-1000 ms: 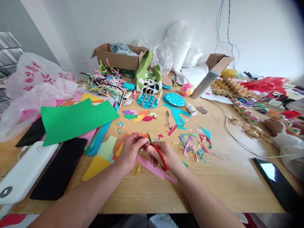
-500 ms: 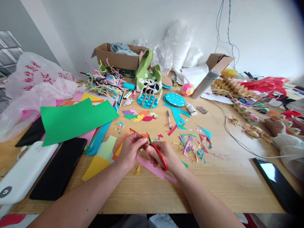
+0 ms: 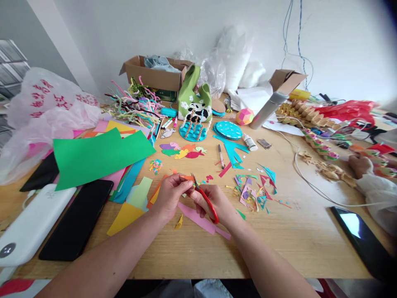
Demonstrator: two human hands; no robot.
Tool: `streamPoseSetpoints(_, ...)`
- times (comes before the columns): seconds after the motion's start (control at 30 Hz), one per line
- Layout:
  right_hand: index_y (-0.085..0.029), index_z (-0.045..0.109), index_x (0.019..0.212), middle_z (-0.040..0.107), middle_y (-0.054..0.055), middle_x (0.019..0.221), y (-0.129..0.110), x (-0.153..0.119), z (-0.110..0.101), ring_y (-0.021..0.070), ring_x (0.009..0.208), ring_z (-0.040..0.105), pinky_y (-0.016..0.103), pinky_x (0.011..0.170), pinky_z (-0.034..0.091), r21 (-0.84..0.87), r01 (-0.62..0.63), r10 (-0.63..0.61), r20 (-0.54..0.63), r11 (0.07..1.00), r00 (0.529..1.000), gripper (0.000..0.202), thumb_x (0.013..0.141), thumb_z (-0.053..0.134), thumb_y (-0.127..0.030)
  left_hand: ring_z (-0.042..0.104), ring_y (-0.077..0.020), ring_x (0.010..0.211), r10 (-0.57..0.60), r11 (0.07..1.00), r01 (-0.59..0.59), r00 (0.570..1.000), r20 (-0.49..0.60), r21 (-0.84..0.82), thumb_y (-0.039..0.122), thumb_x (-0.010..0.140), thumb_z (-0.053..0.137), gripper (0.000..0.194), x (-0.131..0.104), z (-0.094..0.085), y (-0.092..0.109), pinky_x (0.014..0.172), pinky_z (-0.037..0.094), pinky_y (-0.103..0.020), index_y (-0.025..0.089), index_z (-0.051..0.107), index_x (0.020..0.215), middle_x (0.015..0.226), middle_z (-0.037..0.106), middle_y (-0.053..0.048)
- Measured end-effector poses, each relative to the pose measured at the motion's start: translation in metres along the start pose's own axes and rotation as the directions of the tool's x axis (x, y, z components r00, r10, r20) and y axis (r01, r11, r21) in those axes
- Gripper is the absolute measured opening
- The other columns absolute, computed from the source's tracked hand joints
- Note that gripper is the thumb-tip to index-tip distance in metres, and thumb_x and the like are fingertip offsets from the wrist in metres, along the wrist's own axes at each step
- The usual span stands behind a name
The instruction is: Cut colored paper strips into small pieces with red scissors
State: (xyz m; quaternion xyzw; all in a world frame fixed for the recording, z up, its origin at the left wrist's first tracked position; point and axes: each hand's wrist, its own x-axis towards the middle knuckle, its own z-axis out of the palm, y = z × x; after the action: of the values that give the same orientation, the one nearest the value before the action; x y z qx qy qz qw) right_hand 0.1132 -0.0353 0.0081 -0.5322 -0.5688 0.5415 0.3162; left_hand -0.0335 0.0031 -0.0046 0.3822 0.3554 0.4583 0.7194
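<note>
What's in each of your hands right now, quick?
Left hand: closed, pinching a small bit of orange paper.
Right hand: closed on the red-handled scissors.

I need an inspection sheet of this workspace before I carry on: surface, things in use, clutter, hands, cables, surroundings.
Surface: wooden table, strewn with paper scraps.
Things in use: red-handled scissors, orange paper.
Clutter: green sheet, power bank, pink strip, phone, tangled pipe cleaners.
Hands: left hand pinches the orange paper; right hand grips the scissors.
Cables: white cable winds across the table's right part; blue wires hang against the wall.
Surroundings: co-worker's hand near the right edge.
</note>
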Motion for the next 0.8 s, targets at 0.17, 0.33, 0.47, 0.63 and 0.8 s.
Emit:
streamPoseSetpoints(0.17,-0.015,0.052,0.061,0.055,-0.001,0.045,-0.0041,-0.0014,-0.0001,0.0081,0.035,0.048,0.016,0.034,0.031,-0.010,-0.027,0.027,-0.005,1.000,1.000,0.045,0.080,0.064,-0.054,0.050,-0.0098,0.056,0.004,1.000,-0.004,1.000,-0.023,0.001,0.023,0.069,0.068,0.012,0.0007,0.0000,0.0018,0.057,0.040,-0.023,0.015,0.061,0.063,0.058,0.059,0.001)
streamPoseSetpoints(0.33,-0.015,0.053,0.063,0.056,0.000,0.046,-0.0032,-0.0014,-0.0001,0.0084,0.035,0.050,0.015,0.033,0.031,-0.008,-0.030,0.030,-0.003,1.000,1.000,0.044,0.080,0.065,-0.054,0.051,-0.0100,0.056,-0.006,1.000,0.006,1.000,-0.001,0.006,0.024,0.070,0.068,0.013,0.0013,-0.0010,0.0007,0.057,0.040,-0.024,0.015,0.061,0.065,0.059,0.059,0.001)
streamPoseSetpoints(0.47,-0.015,0.053,0.064,0.057,-0.001,0.047,-0.0005,-0.0009,-0.0006,0.0085,0.035,0.050,0.015,0.033,0.031,-0.007,-0.033,0.033,0.000,0.999,0.999,0.043,0.080,0.064,-0.054,0.050,-0.0095,0.056,-0.008,1.000,0.007,1.000,0.020,0.021,0.022,0.069,0.069,0.012,0.0017,-0.0028,-0.0013,0.057,0.039,-0.023,0.015,0.060,0.065,0.060,0.058,0.002)
streamPoseSetpoints(0.63,-0.015,0.054,0.066,0.057,0.000,0.048,-0.0002,-0.0002,-0.0016,0.0090,0.038,0.052,0.016,0.035,0.032,-0.011,-0.021,0.021,0.015,1.000,1.000,0.043,0.080,0.064,-0.055,0.047,-0.0080,0.054,-0.004,1.000,0.003,0.999,0.034,0.030,0.020,0.069,0.068,0.013,0.0028,-0.0035,-0.0003,0.054,0.036,-0.022,0.016,0.058,0.062,0.057,0.055,0.003)
streamPoseSetpoints(0.8,-0.015,0.054,0.064,0.057,-0.001,0.048,-0.0039,-0.0010,-0.0030,0.0087,0.037,0.051,0.016,0.036,0.033,-0.026,-0.023,0.024,0.020,0.999,1.000,0.045,0.079,0.065,-0.056,0.048,-0.0082,0.054,0.004,1.000,-0.006,0.998,0.055,0.027,0.019,0.070,0.067,0.013,0.0033,-0.0027,0.0016,0.054,0.036,-0.022,0.016,0.058,0.061,0.057,0.055,0.003)
